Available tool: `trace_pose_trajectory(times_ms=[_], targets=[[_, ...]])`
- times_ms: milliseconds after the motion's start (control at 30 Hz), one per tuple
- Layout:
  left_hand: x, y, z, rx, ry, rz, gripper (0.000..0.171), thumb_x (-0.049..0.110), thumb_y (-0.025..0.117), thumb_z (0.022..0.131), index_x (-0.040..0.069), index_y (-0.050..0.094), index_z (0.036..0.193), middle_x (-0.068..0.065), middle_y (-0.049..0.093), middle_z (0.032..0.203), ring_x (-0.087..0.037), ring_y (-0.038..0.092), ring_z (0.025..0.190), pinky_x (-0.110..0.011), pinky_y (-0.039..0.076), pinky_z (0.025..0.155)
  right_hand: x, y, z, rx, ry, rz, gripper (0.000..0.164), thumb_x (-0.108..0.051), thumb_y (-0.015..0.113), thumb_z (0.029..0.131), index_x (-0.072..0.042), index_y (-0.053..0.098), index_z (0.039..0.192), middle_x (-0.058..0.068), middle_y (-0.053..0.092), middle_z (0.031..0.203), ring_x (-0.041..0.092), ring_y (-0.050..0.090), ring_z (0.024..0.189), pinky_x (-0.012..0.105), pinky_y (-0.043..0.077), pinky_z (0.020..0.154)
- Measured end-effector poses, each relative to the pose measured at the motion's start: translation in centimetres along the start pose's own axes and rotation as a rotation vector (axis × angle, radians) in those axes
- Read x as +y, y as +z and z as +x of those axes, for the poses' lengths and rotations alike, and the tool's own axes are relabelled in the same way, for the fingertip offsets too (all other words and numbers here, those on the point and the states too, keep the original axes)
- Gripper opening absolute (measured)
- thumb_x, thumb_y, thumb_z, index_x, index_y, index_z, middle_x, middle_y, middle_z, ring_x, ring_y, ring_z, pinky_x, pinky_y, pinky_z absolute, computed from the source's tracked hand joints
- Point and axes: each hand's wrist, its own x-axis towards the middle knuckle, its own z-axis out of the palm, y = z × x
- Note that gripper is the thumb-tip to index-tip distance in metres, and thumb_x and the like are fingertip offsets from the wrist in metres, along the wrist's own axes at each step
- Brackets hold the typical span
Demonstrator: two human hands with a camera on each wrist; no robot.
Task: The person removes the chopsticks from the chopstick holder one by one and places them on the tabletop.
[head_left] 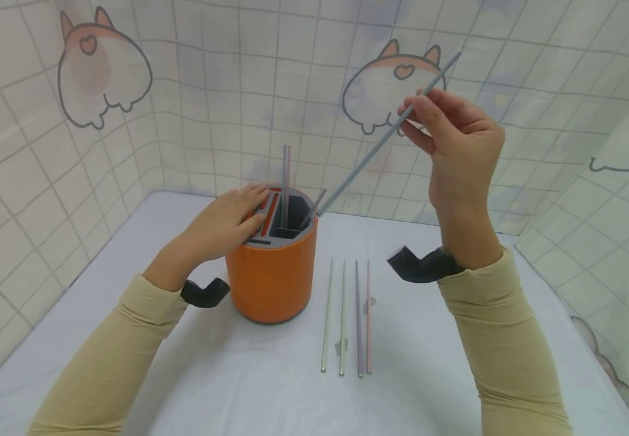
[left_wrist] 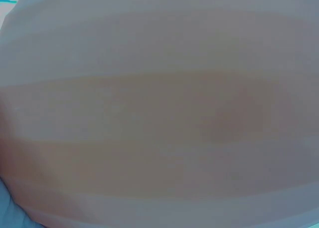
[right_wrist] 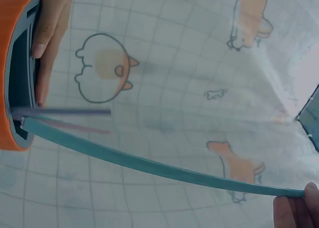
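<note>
My right hand pinches a thin blue-grey stick near its upper end, between thumb and fingers. The stick slants down to the left, its lower tip at the rim of an orange round desk organizer. That tip also shows by the rim in the right wrist view, where the stick looks teal. My left hand rests on the organizer's slotted grey top, fingers extended. Several sticks stand in the dark compartment, among them an upright grey one. Only a blurred pale surface fills most of the left wrist view.
Several thin sticks lie side by side on the white table right of the organizer: two pale green, one purple, one pink. A grid-patterned curtain with cartoon animals hangs behind the table and at its sides.
</note>
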Motion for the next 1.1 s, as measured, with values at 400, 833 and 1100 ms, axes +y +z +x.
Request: trace_pose_trajectory(times_ms=[400, 833, 1100], targets=[[-0.3, 0.0, 0.1, 0.001, 0.006, 0.014, 0.057, 0.031, 0.034, 0.107, 0.004, 0.027, 0.157, -0.011, 0.024, 0.165, -0.031, 0.016, 0.155, -0.049, 0.010, 0.129, 1.7, -7.2, 0.8, -0.006, 0.298, -0.177, 0.015, -0.003, 0.082, 0.077, 0.003, 0.077, 0.090, 0.007, 0.077, 0.080, 0.019, 0.075, 0.075, 0.027, 0.063, 0.072], [-0.3, 0.0, 0.1, 0.002, 0.015, 0.008, 0.057, 0.031, 0.034, 0.107, 0.003, 0.027, 0.156, -0.012, 0.024, 0.165, -0.032, 0.016, 0.155, -0.050, 0.011, 0.129, 8.1, -14.4, -0.9, -0.185, 0.668, -0.605, 0.009, -0.014, 0.071, 0.092, -0.008, 0.075, 0.098, -0.011, 0.075, 0.080, 0.003, 0.073, 0.077, 0.019, 0.061, 0.076], [-0.2, 0.0, 0.1, 0.006, 0.020, 0.010, 0.057, 0.030, 0.034, 0.107, 0.003, 0.028, 0.156, -0.013, 0.025, 0.164, -0.033, 0.016, 0.155, -0.050, 0.011, 0.128, 12.7, -17.9, -3.2, -0.175, 0.878, -0.721, 0.049, -0.014, 0.067, 0.095, 0.013, 0.052, 0.134, -0.012, 0.070, 0.076, 0.000, 0.070, 0.073, 0.017, 0.060, 0.076]])
